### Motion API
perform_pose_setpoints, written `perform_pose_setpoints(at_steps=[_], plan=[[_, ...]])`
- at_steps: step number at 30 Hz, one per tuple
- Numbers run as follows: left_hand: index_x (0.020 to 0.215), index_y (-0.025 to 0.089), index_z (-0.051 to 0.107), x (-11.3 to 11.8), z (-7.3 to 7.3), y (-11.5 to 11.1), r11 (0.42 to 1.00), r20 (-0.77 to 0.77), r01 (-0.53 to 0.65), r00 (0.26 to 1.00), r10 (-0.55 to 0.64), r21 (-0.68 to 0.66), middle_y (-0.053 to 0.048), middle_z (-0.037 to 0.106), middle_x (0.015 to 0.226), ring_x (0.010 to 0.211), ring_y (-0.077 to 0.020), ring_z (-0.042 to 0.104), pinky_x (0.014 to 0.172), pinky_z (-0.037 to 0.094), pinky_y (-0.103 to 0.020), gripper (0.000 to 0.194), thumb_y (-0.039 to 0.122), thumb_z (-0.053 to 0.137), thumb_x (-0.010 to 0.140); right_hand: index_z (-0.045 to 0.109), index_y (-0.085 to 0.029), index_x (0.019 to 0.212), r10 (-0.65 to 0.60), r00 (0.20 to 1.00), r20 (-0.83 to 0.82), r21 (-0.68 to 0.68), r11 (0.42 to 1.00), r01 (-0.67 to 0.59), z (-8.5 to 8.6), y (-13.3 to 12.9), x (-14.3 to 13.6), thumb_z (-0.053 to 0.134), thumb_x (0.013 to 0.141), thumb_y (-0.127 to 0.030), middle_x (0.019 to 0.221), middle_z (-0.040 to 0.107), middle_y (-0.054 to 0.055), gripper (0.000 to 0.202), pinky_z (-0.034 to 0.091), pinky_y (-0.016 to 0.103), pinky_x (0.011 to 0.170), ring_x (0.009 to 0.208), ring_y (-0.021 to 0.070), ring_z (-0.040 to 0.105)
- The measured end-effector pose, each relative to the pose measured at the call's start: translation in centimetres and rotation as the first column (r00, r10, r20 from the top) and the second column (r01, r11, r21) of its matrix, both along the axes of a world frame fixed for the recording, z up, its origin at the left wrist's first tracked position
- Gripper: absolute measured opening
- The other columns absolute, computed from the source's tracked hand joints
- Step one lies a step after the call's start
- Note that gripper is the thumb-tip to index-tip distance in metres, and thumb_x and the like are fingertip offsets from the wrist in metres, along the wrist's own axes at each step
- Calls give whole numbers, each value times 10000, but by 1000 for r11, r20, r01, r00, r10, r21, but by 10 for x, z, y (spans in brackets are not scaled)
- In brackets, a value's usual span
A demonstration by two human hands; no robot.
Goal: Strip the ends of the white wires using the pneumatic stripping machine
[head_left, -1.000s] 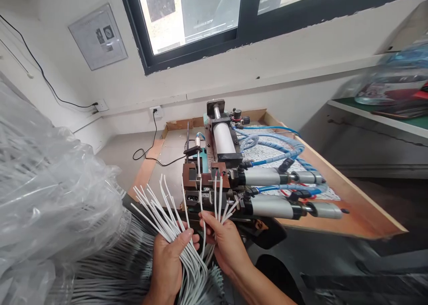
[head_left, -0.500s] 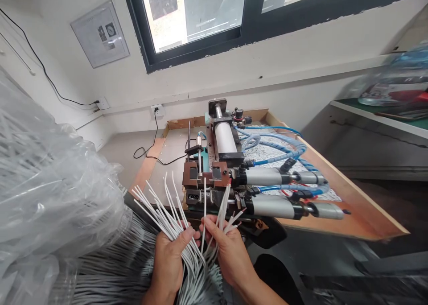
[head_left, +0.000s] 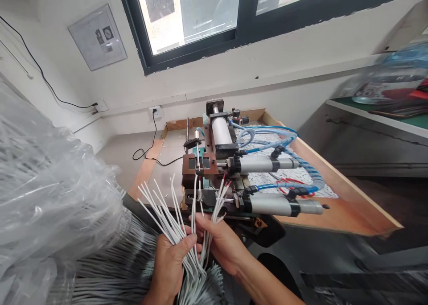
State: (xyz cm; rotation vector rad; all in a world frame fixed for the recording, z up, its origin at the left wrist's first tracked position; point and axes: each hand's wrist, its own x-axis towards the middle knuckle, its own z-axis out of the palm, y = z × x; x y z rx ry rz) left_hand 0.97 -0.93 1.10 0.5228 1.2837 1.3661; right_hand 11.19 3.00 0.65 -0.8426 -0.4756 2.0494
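Note:
A fanned bundle of white cables (head_left: 163, 216) is gripped in my left hand (head_left: 172, 260), with the thumb across it. My right hand (head_left: 224, 242) is closed on a smaller group of white cables (head_left: 217, 202), some with reddish ends. Between the hands, one or two cables stand up toward the jaws of a pneumatic wire-stripping machine (head_left: 200, 162). One cable tip reaches the slot between the brown jaw plates. My right fingertips are partly hidden behind the cables.
Silver air cylinders (head_left: 261, 164) with blue hoses (head_left: 277, 140) extend to the right. White scraps lie in the wooden-edged tray (head_left: 354, 207). At left, plastic-wrapped grey cables (head_left: 113, 260) lie heaped. A shelf (head_left: 381, 113) stands at right, and a black power cord (head_left: 155, 158) crosses the tabletop.
The machine's brown jaw plates and cylinder rods have shifted inward, closing around the slot. My right hand has moved slightly left with its cables. My left hand keeps its hold.

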Motion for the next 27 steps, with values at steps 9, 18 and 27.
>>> perform_pose_setpoints(at_steps=[9, 18, 27], plan=[[679, 131, 619, -3, -3, 1, 1000, -11, -13, 1000, 13, 6, 7, 644, 526, 497, -145, 603, 494, 495, -269, 141, 169, 702, 571, 674, -134, 697, -248, 948, 200, 226, 953, 202, -17, -13, 5, 691, 614, -362, 559, 574, -4, 243, 380, 211, 521, 524, 100, 478], [709, 114, 604, -2, -5, 1, 999, -6, -39, 999, 39, -17, -7, 641, 544, 500, -157, 612, 482, 513, -286, 216, 185, 724, 544, 686, -118, 660, -275, 931, 241, 253, 944, 214, -25, -4, 5, 676, 624, -351, 508, 528, -9, 236, 333, 232, 513, 501, 112, 451], [708, 115, 594, -3, -3, 2, 997, 33, -76, 996, 77, -30, 0, 627, 537, 476, -138, 592, 468, 513, -281, 229, 172, 728, 532, 663, -116, 671, -269, 890, 369, 366, 922, 127, -30, 3, 6, 624, 655, -401, 521, 545, 2, 288, 358, 240, 521, 518, 133, 475]])
